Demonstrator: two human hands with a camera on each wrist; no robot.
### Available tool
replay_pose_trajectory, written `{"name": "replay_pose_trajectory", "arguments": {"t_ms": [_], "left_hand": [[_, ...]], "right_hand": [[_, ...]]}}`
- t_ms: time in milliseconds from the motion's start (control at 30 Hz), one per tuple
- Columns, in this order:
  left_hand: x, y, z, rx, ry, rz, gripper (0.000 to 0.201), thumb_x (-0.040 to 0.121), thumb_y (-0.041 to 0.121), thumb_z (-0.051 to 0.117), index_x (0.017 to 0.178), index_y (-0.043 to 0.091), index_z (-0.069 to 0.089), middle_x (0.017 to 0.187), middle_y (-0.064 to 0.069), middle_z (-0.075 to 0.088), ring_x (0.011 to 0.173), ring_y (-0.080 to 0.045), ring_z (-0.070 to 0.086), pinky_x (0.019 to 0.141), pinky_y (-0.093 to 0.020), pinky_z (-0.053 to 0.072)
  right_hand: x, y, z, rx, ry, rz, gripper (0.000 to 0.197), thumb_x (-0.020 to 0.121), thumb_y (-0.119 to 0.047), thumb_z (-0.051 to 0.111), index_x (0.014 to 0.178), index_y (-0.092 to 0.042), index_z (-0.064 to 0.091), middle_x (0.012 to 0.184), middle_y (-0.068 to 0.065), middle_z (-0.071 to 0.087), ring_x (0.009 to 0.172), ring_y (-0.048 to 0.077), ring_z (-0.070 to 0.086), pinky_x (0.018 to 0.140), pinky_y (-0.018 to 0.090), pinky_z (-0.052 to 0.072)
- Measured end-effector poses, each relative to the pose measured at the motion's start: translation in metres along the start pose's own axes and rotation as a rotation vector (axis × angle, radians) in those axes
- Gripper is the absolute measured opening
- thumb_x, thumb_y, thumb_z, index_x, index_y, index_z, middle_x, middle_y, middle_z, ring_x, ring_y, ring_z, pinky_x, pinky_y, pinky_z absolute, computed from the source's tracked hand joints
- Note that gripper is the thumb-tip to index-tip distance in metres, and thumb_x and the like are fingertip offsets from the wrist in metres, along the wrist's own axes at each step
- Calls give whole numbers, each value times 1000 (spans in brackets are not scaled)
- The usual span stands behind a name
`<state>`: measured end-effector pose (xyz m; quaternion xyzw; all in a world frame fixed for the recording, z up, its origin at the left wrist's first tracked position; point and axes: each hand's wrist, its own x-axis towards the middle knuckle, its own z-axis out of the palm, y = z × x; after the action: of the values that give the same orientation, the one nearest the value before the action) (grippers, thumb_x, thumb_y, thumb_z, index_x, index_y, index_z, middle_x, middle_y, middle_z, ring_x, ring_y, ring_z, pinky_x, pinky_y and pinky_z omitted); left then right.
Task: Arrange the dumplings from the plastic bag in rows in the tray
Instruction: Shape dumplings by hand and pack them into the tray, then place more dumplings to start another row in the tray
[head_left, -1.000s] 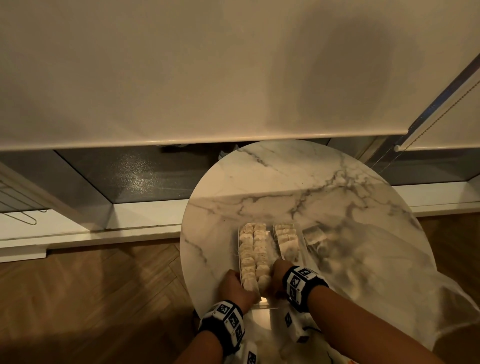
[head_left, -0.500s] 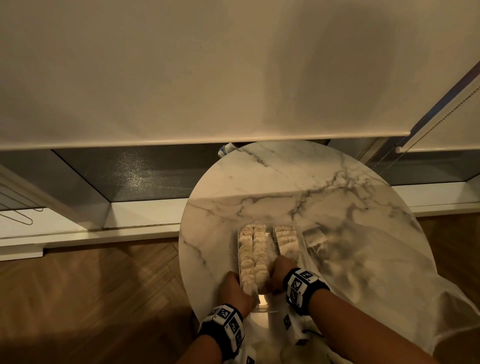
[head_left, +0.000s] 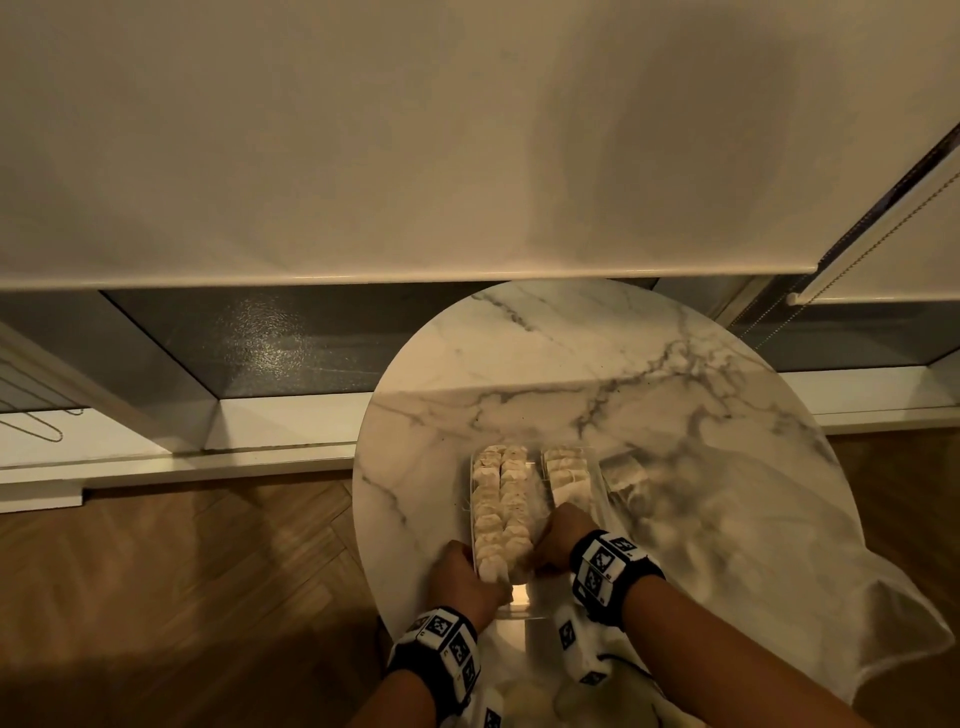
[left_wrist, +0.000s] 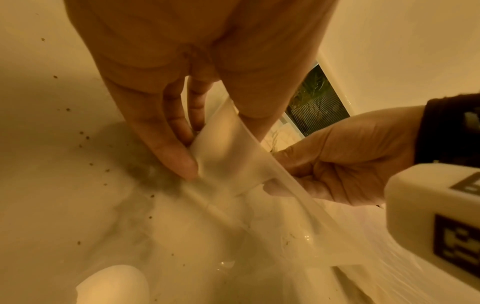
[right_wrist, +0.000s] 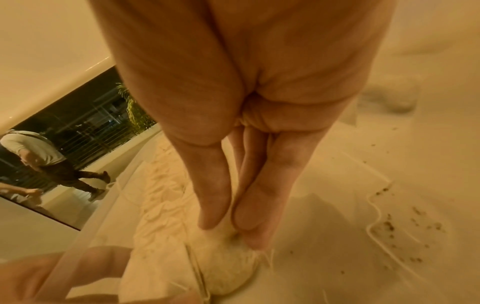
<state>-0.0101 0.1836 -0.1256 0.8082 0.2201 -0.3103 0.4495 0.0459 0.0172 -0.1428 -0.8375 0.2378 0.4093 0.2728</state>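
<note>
A clear plastic tray (head_left: 519, 616) lies on the round marble table (head_left: 545, 353). Two full rows of pale dumplings (head_left: 501, 499) fill its left part, and a shorter third row (head_left: 566, 470) lies to their right. My left hand (head_left: 462, 577) pinches the tray's near-left corner; the left wrist view shows the left hand (left_wrist: 215, 142) with the tray wall (left_wrist: 233, 156) between thumb and fingers. My right hand (head_left: 558, 535) is at the near end of the rows. In the right wrist view the right hand (right_wrist: 233, 228) pinches the top of a dumpling (right_wrist: 228, 267).
A translucent plastic bag (head_left: 753, 545) lies right of the tray and hangs over the table's right edge, with a few dumplings (head_left: 626, 470) inside. Dark crumbs (right_wrist: 389, 226) dot the tabletop. A window with a lowered blind (head_left: 363, 156) is just beyond the table.
Both hands stay at the tray's near end; no clear movement of hands, tray or dumplings.
</note>
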Motion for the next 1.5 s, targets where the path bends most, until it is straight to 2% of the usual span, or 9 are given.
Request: {"name": "replay_pose_trajectory", "arguments": {"t_ms": [300, 433, 533, 667, 833, 1000, 1133, 1367, 1500], "left_hand": [[-3, 6, -7, 43, 40, 12, 78, 65, 22, 90, 131, 10, 48, 117, -9, 63, 95, -20, 61, 63, -17, 47], [-21, 25, -16, 205, 298, 71, 81, 67, 50, 83, 135, 27, 47, 139, -8, 49, 129, -31, 44, 102, -43, 42], [-35, 48, -7, 145, 430, 285, 54, 73, 41, 81, 120, 29, 57, 128, -5, 54, 125, -31, 43, 104, -45, 37], [-63, 85, 23, 81, 237, 574, 20, 80, 24, 79, 95, 28, 66, 100, 12, 64, 100, -9, 60, 83, -24, 46], [-119, 134, 93, 258, -73, 787, 13, 83, 35, 76, 95, 33, 71, 103, 21, 61, 99, 12, 52, 78, -4, 39], [-149, 168, 170, 690, -236, 947, 25, 85, 53, 65, 110, 50, 69, 147, 17, 37, 135, -9, 31, 113, -36, 30], [-158, 186, 213, 958, -228, 818, 40, 88, 57, 60, 127, 52, 59, 164, 6, 13, 147, -24, 17, 118, -43, 22], [-161, 186, 234, 730, 70, 805, 29, 93, 19, 57, 120, 19, 69, 121, 1, 64, 110, -15, 61, 92, -16, 42], [-166, 181, 228, 698, 143, 775, 46, 84, 0, 53, 122, 22, 66, 123, 5, 61, 110, -13, 61, 93, -18, 45]], "right_hand": [[-25, 1, -21, 128, 189, -133, 29, 68, -34, 87, 80, -10, 74, 80, 6, 75, 77, 20, 73, 74, 38, 62], [-65, 20, -60, 397, 245, -246, 16, 82, -21, 73, 74, -8, 72, 65, 8, 73, 64, 23, 71, 69, 39, 62], [-102, 47, -92, 614, 242, -351, 8, 87, -15, 71, 88, -7, 70, 76, 15, 73, 68, 25, 70, 66, 37, 60], [-150, 90, -131, 819, 229, -441, 9, 89, -12, 70, 94, -4, 70, 83, 17, 73, 70, 19, 69, 67, 32, 59], [-187, 157, -177, 1006, 260, -541, 10, 90, -8, 68, 96, 1, 69, 84, 22, 72, 73, 24, 69, 72, 40, 59], [-194, 229, -213, 935, 273, -535, 11, 89, 6, 59, 95, 3, 68, 84, 22, 73, 71, 25, 68, 72, 38, 58], [-187, 276, -220, 774, 138, -449, 21, 87, 8, 50, 89, 3, 70, 78, 17, 74, 72, 25, 71, 71, 37, 58], [-139, 304, -191, 516, 15, -299, 29, 92, 1, 48, 107, -8, 71, 107, 13, 72, 87, 16, 65, 74, 26, 53], [-120, 283, -177, 412, 89, -340, 38, 97, -5, 44, 131, -12, 58, 136, 8, 56, 114, 18, 52, 103, 32, 42]]}}
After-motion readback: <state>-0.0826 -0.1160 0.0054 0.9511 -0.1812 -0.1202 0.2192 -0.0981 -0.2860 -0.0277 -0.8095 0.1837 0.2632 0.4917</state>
